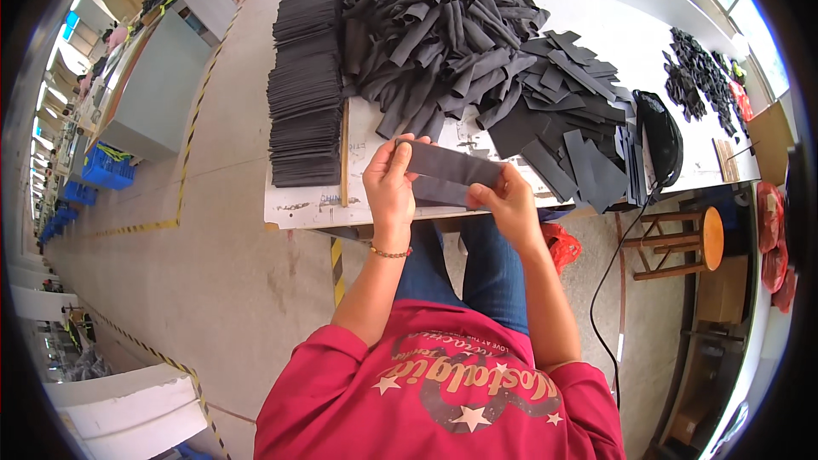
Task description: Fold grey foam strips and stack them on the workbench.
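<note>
The black strip [456, 162] is up over the near edge of the white table [298, 214], its ends pinched by the left hand [390, 183] and right hand [511, 204], presumably to keep it flat; beyond spreads a loose heap [443, 34], while a wooden batten [344, 158] perhaps keeps the neat stack [307, 77] straight

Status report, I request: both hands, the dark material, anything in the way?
Left hand, right hand: gripping. Dark material: spanned between them. Nothing visibly blocking; loose pile beyond.
</note>
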`<state>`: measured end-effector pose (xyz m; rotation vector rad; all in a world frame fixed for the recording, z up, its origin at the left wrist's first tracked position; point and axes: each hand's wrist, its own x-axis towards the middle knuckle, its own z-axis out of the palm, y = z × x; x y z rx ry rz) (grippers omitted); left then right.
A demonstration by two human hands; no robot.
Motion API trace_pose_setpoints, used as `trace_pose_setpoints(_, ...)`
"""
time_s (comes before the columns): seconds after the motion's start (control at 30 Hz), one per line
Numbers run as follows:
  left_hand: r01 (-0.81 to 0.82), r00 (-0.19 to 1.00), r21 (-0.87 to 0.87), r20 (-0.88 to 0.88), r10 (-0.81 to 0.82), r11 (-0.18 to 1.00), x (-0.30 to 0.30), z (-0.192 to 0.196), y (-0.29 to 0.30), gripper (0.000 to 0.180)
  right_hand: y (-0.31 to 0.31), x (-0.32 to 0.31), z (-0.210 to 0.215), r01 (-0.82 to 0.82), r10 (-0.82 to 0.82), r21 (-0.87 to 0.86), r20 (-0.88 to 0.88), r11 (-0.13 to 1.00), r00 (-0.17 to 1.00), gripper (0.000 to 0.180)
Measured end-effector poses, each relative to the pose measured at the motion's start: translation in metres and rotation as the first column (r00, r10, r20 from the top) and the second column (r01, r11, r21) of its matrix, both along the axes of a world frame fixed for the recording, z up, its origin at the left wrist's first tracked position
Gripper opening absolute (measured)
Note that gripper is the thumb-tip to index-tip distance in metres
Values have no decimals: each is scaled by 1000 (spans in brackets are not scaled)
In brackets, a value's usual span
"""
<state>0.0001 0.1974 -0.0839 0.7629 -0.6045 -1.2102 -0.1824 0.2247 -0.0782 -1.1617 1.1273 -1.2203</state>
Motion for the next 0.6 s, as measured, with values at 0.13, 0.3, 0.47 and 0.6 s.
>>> trace_pose_setpoints(0.13,11,1000,34,-16,-10,999,5,-3,0,17,-3,-8,3,-78,75,87,33,993,997,23)
trace_pose_setpoints(0.3,-7,996,-10,-88,6,1000,3,-10,2,16,0,-28,5,-159,129,179,169,971,977,26)
trace_pose_setpoints(0.47,56,992,-115,-107,-68,992,2,-5,-5,19,-1,-15,5,71,-101,-217,-134,974,986,17)
trace_pose_setpoints(0.6,-48,990,69,-127,56,996,-3,-8,0,24,-2,-7,5,62,-463,-754,-333,654,821,26)
